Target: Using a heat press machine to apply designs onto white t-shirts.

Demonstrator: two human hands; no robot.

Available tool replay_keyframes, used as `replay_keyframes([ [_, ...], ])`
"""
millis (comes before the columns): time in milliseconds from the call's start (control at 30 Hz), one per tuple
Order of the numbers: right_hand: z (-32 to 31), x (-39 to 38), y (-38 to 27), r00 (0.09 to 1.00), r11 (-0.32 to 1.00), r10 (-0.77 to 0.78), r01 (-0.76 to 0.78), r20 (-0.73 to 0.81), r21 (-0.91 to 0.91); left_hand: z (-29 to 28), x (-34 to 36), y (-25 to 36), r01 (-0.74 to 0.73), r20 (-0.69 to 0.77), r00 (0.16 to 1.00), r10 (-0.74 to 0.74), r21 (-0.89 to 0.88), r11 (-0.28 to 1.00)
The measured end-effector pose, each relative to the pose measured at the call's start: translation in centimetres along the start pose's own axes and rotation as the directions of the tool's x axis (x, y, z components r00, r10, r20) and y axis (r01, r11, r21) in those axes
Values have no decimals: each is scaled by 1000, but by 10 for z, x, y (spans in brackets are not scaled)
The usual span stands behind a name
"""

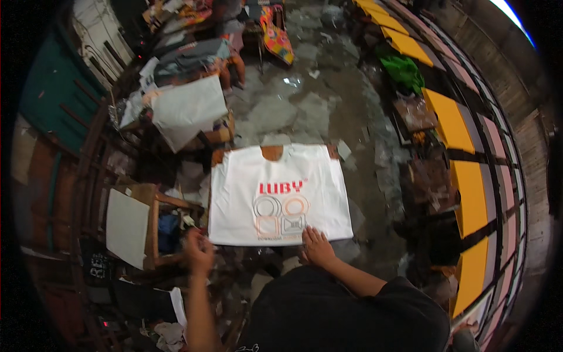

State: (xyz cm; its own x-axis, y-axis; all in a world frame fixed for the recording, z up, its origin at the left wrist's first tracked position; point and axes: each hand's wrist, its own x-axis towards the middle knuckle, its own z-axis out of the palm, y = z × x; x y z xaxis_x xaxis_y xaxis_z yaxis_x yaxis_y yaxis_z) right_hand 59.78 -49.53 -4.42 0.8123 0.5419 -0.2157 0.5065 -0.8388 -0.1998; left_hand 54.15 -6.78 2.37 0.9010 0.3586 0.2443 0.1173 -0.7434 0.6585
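A white shirt-shaped piece of cloth (240,193) lies spread in front of me, with red lettering and orange and grey outline shapes printed on it. It covers a brown wooden board (271,153), which shows at the neck-like notch on the far edge and at both far corners. My right hand (318,248) rests with extended fingers on the cloth's near edge, right of the middle. My left hand (199,252) is just off the near left corner. Motion smears its fingers, so whether they hold anything is unclear. A small pale object (188,220) shows just beyond them.
To my left is a wooden stand (153,226) with a white sheet (127,229) beside it. Farther off, another pale sheet (190,108) covers a stand near a seated person (233,67). Yellow panels (469,193) line the right side. Scraps litter the grey floor (305,111).
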Motion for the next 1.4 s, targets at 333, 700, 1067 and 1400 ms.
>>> replay_keyframes([
  [333, 10, 22, -20, 978, 993, 107, -97, 182, -63, 105, -336, -82, 818, 510, 550, -662, -166, 551],
  [700, 45, 32, -46, 954, 947, 300, -295, 25, -124, 52, -520, -103, 791, 380, 607, -698, -376, 482],
  [1067, 34, -24, -224, 929, 977, -176, 205, 325, -57, -207, -487, -29, 416, -300, 739, -603, -500, 759],
  [1400, -30, -40, -470, 529, 481, -847, 803, -49, 353, -290, -403, -119, 680, -558, 591, -582, -44, 732],
])
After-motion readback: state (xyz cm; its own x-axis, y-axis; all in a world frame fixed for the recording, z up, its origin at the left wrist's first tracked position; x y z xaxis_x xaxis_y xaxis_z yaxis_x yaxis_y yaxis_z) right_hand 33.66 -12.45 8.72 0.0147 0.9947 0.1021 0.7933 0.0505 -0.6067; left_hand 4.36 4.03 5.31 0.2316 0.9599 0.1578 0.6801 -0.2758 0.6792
